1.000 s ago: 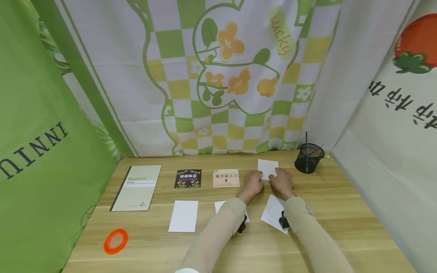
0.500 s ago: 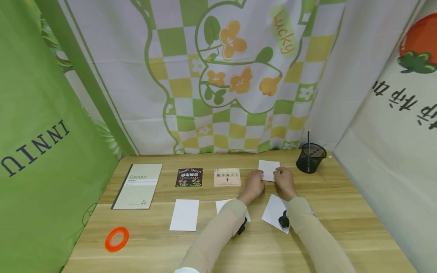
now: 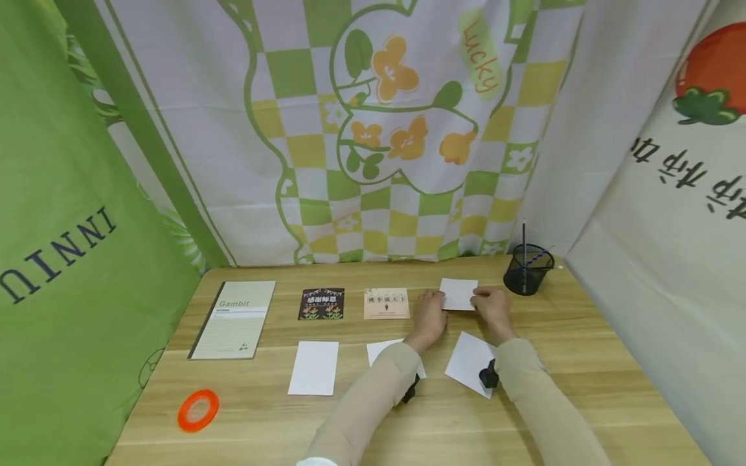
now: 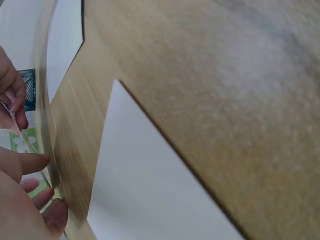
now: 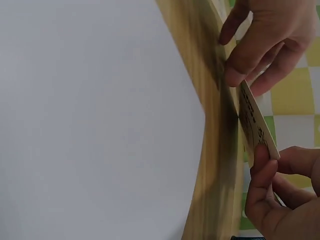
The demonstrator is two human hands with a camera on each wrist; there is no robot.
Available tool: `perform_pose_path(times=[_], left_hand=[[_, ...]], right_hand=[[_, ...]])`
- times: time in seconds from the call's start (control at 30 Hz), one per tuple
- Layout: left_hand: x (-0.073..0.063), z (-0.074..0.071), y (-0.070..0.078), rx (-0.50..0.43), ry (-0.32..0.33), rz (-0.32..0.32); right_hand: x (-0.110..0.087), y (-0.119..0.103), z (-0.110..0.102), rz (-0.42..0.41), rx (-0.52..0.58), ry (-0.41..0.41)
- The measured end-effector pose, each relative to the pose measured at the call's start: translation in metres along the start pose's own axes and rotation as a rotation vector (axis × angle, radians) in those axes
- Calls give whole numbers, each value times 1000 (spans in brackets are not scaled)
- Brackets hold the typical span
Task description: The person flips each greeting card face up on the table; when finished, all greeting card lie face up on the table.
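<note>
A small card (image 3: 459, 294) with a white back stands tilted near the table's rear edge; its printed side shows as the card (image 5: 254, 122) in the right wrist view. My right hand (image 3: 493, 307) pinches its right end, thumb on one face and fingers on the other, as the right hand (image 5: 287, 200) shows up close. At the opposite end, my left hand (image 3: 430, 317) holds the edge loosely, its other fingers spread. Close before the hands lie a white sheet (image 3: 466, 364), partly under the right wrist, and another white sheet (image 3: 377, 350), mostly hidden by the left sleeve.
Left of the hands lie a pink printed card (image 3: 387, 303), a dark printed card (image 3: 321, 304) and a notebook (image 3: 233, 320). A white sheet (image 3: 313, 369) and an orange tape roll (image 3: 198, 411) lie nearer. A black mesh pen holder (image 3: 527, 278) stands right; a curtain (image 3: 396, 213) hangs behind.
The small card's far edge has come nearer and the card has tilted up. My right hand has shifted slightly right, from its lower edge to its right side.
</note>
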State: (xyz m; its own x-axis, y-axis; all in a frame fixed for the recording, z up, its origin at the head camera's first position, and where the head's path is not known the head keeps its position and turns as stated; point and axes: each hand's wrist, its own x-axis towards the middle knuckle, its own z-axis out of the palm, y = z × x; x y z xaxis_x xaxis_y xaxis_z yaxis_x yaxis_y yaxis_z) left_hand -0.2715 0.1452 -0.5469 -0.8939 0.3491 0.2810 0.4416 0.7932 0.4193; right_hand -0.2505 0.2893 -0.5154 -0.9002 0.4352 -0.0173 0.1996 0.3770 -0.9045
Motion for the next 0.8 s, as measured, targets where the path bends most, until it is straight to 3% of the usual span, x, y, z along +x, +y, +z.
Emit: perform_pose_path(times=[0.1,0.3,0.47,0.8], left_hand=[[-1,0,0,33,28,4],[-2,-2,-1,102,87,18],[-2,-4,-2,85,97,34],[-2,-8,-11,41,82,48]], right_hand=[[0,-1,-2,23,64,-21],[0,-3,-4,12,68,-28],[2,-1,-2,28,103,-25],[3,8,-2,-48,-44,1]])
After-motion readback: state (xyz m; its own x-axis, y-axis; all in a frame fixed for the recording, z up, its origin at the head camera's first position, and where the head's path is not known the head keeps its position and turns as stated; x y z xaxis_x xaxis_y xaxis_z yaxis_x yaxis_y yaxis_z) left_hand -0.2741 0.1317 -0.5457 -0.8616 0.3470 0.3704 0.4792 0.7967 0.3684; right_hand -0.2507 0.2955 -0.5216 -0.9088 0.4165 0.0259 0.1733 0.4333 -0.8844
